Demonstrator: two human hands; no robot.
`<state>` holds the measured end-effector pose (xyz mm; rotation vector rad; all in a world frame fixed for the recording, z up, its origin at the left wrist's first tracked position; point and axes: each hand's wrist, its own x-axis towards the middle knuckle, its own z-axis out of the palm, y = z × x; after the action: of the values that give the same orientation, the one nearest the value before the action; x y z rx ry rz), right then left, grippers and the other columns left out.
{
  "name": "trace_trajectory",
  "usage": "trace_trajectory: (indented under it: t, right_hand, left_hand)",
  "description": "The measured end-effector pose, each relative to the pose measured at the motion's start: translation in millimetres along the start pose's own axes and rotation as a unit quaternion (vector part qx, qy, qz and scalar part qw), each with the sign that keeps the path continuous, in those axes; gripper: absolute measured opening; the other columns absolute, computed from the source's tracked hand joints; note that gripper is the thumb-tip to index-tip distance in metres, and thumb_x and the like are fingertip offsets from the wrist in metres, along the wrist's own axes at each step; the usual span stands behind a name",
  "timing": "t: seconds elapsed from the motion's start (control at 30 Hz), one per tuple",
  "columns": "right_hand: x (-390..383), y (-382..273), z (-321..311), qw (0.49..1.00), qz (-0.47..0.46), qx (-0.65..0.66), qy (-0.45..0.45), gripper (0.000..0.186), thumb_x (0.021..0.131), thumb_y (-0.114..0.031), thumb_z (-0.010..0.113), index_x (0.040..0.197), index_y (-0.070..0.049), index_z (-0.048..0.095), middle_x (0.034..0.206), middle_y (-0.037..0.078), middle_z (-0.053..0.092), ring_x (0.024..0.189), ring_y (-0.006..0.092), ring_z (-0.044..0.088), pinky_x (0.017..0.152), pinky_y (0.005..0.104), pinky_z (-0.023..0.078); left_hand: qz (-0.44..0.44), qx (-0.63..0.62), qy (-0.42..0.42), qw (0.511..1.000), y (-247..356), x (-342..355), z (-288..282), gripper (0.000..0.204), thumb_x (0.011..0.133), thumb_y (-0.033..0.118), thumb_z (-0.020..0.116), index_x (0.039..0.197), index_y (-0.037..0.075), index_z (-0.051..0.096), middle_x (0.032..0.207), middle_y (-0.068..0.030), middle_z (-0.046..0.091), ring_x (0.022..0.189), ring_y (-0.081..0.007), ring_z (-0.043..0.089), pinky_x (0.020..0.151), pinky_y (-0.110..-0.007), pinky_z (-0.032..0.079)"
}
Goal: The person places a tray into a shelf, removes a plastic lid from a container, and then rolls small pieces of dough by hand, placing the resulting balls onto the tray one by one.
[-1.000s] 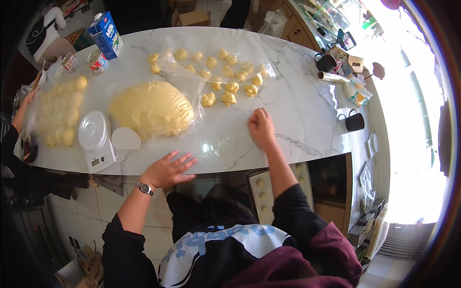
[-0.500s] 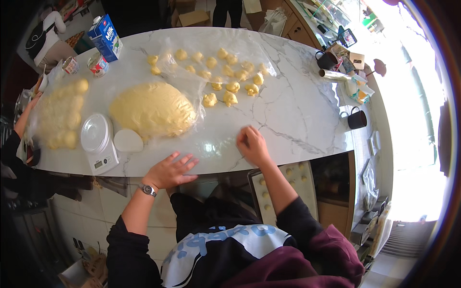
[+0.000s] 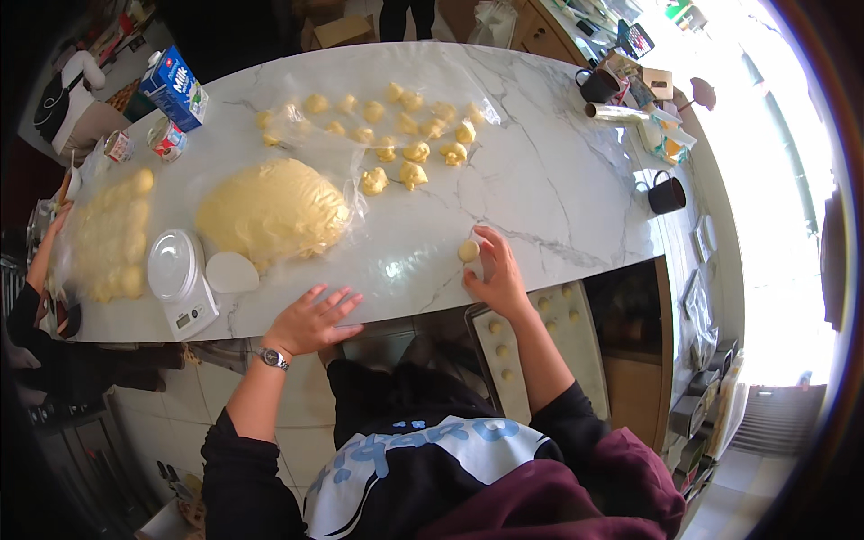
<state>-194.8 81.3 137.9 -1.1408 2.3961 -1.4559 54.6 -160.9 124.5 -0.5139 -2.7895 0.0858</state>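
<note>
A small smooth dough ball (image 3: 469,251) lies on the marble counter (image 3: 531,189), just left of my right hand (image 3: 498,273). That hand's fingers are apart and curve around the ball's right side; whether they touch it I cannot tell. My left hand (image 3: 314,321) rests flat by the counter's front edge, fingers spread, holding nothing. Ahead of it sits a big mass of yellow dough (image 3: 273,209) partly under clear plastic. Rough dough pieces (image 3: 412,175) lie farther back, several of them beneath a plastic sheet (image 3: 432,81).
A white kitchen scale (image 3: 180,279) and a white round-edged scraper (image 3: 232,272) stand left of my left hand. Below the counter's edge, a tray (image 3: 504,351) holds small dough balls. Covered dough balls (image 3: 117,234), cans (image 3: 166,139) and a milk carton (image 3: 174,88) are at left; another person's arm (image 3: 47,243) reaches there.
My right hand has opened from a curled shape and moved slightly right, and the dough ball now shows beside it. My left hand stays flat. The whole view has shifted a little.
</note>
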Motion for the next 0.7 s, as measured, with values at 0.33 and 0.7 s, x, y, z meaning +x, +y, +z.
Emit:
trace_trajectory:
  t: [0.33,0.7]
  right_hand:
    - [54,18,15,0.993,0.003,0.113,0.027,0.043,0.078,-0.006,0.067,0.117,-0.006,0.051,0.093,0.008,0.063,0.089,0.0235,0.064,0.083,0.0339,0.049]
    - [73,13,33,0.994,-0.077,-0.077,0.013,0.016,0.078,0.0,0.059,0.094,-0.004,0.058,0.091,0.011,0.059,0.082,0.0283,0.06,0.074,0.0354,0.05]
  left_hand:
    - [0.005,0.009,0.004,1.0,-1,7,0,0.018,0.085,0.034,0.063,0.103,0.032,0.065,0.131,0.0035,0.054,0.121,-0.0178,0.048,0.098,-0.041,0.04]
    - [0.009,0.003,0.016,1.0,-1,10,2,0.02,0.085,0.032,0.062,0.105,0.034,0.065,0.132,0.0026,0.054,0.122,-0.0185,0.048,0.097,-0.041,0.042]
